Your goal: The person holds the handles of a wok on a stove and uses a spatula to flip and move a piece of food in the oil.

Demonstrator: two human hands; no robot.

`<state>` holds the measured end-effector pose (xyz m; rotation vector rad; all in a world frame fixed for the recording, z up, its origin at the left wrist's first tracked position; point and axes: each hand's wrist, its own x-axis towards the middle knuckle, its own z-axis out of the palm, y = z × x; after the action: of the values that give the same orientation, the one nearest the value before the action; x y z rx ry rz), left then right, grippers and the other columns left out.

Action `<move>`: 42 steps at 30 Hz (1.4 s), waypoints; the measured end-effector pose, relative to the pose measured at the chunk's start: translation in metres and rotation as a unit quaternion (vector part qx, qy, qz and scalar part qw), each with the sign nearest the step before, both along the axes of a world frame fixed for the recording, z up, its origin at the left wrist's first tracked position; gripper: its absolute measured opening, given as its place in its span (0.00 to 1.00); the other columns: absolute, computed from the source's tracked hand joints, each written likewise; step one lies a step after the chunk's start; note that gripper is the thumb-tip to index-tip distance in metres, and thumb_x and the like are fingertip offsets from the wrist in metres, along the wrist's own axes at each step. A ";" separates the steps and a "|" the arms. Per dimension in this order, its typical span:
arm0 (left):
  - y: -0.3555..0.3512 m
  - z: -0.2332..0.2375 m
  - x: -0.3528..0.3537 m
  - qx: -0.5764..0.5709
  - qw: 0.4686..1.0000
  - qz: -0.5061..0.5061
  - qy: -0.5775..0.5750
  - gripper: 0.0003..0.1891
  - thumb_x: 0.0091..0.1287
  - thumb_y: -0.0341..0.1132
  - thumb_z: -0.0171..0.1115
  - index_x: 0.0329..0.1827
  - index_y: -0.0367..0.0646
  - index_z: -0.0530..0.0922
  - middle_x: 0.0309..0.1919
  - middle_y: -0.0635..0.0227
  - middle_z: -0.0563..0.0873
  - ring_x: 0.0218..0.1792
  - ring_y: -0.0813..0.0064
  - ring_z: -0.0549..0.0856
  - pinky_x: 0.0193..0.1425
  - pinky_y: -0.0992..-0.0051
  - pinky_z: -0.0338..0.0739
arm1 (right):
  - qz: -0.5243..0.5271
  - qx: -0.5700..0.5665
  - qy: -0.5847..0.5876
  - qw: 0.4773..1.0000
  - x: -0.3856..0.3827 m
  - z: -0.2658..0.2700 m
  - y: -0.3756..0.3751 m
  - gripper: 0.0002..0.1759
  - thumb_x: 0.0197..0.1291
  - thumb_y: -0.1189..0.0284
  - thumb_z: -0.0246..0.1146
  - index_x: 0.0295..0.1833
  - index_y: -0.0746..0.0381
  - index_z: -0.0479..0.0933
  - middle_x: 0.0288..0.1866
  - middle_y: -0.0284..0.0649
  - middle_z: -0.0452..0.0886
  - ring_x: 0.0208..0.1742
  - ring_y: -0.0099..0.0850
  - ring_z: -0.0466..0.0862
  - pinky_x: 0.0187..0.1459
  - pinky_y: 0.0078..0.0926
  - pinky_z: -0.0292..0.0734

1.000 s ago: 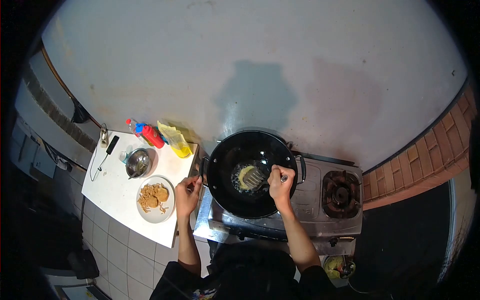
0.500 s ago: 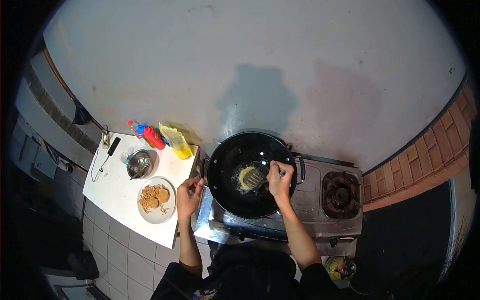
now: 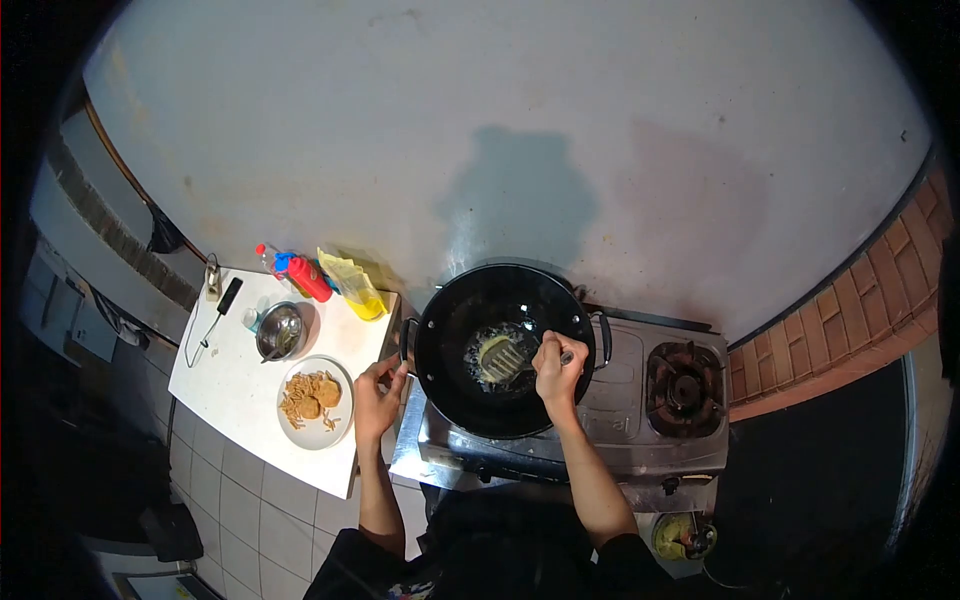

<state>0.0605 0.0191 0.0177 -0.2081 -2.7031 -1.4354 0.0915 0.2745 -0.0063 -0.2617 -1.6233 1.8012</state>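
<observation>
A black wok (image 3: pixel 460 400) with two side handles sits on the left burner. Bubbling oil in it surrounds a pale yellow piece of food (image 3: pixel 490 343). Fingers wrapped round its grip, my right hand (image 3: pixel 560 370) holds a slotted spatula (image 3: pixel 508 359) with the blade down in the oil, partly over the food. My left hand (image 3: pixel 376 395) is closed at the lower end of the wok's left handle (image 3: pixel 406 338), thumb and fingers pinched on it.
On the white table (image 3: pixel 225 390) at left stand a plate (image 3: pixel 343 405) of browned fried food, a metal bowl (image 3: pixel 281 330), a red squeeze bottle (image 3: pixel 310 280), a yellow pouch (image 3: pixel 352 285) and a black-handled wire tool (image 3: pixel 228 297). A second burner (image 3: pixel 685 390) is right of the wok.
The spatula blade has shifted slightly left, covering more of the yellow food. My right hand has tilted a little with it. My left hand stays at the wok handle.
</observation>
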 end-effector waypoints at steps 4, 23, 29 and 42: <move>0.000 -0.003 0.002 -0.012 1.000 0.006 -0.013 0.17 0.62 0.36 0.63 0.48 0.31 0.80 0.20 0.62 0.78 0.24 0.78 0.74 0.31 0.76 0.71 | -0.017 0.116 0.020 0.993 -0.007 -0.023 0.009 0.23 0.60 0.80 0.49 0.11 0.62 0.57 0.08 0.29 0.58 0.08 0.16 0.56 0.12 0.20 0.48; 0.002 0.000 0.003 -0.025 1.000 -0.011 0.001 0.20 0.62 0.37 0.64 0.49 0.28 0.78 0.20 0.60 0.79 0.23 0.77 0.75 0.30 0.76 0.71 | 0.034 0.149 -0.088 0.984 0.002 0.004 0.008 0.16 0.56 0.77 0.57 0.17 0.70 0.67 0.12 0.42 0.66 0.16 0.32 0.70 0.25 0.31 0.63; 0.004 0.003 0.004 -0.039 0.999 -0.011 0.010 0.20 0.63 0.38 0.63 0.49 0.28 0.78 0.19 0.61 0.78 0.22 0.78 0.75 0.29 0.76 0.70 | 0.061 -0.018 -0.017 0.998 0.014 0.009 0.013 0.18 0.57 0.79 0.52 0.15 0.66 0.60 0.10 0.31 0.61 0.13 0.17 0.61 0.17 0.23 0.52; 0.004 0.007 0.007 -0.022 1.000 -0.010 0.001 0.20 0.62 0.37 0.64 0.51 0.29 0.77 0.17 0.64 0.76 0.21 0.79 0.73 0.28 0.77 0.70 | 0.004 0.011 0.004 1.000 -0.003 -0.011 0.004 0.18 0.54 0.79 0.52 0.13 0.67 0.59 0.09 0.36 0.62 0.11 0.21 0.64 0.17 0.25 0.53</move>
<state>0.0678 0.0233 0.0246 -0.2405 -2.7410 -1.3804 0.0882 0.2788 -0.0176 -0.2384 -1.6397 1.7881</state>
